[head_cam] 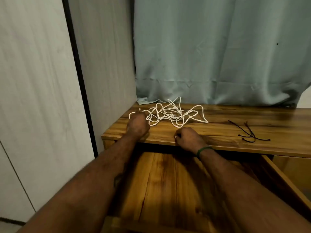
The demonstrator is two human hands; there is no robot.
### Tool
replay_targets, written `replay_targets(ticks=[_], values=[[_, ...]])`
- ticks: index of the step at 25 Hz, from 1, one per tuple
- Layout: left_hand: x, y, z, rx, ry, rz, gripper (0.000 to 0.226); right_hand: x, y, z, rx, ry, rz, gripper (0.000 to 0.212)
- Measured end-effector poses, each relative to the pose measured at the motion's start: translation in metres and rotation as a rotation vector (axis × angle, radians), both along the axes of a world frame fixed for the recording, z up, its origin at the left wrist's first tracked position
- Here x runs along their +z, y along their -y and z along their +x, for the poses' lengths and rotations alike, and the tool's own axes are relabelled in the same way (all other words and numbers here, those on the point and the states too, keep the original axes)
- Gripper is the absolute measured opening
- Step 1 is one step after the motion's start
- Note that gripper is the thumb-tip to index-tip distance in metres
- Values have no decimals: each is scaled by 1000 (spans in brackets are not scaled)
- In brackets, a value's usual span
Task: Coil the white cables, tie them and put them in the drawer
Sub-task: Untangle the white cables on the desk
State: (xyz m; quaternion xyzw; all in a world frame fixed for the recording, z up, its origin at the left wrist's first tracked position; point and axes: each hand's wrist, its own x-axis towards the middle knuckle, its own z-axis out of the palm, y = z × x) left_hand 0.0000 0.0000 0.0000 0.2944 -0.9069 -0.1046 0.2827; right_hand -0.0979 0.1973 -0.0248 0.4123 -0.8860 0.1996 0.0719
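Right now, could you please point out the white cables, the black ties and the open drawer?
white cables (173, 115): head view, middle of the tangle on the wooden top.
black ties (252, 138): head view, where the strands cross.
drawer (168, 182): head view, bare wooden bottom.

1. No readable text, label, brand, number or sign is found anywhere in the view.
2. A small dark mark (117, 179) is noted on the left forearm (94, 185); it is too blurred to be read as letters or a sign.
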Motion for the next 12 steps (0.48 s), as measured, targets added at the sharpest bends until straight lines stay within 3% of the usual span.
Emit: replay_targets(ticks=[2, 5, 8, 12], values=[[11, 18, -8, 83, 0, -120, 51, -1, 2, -8, -23, 22, -65, 23], [14, 49, -22, 101, 97, -90, 65, -23, 0, -11, -32, -112, -155, 23], [-1, 53, -31, 77, 58, -42, 49, -35, 3, -16, -10, -189, -138, 23], [-15, 44, -40, 73, -34, -176, 28, -31, 3, -17, -19, -202, -143, 26]])
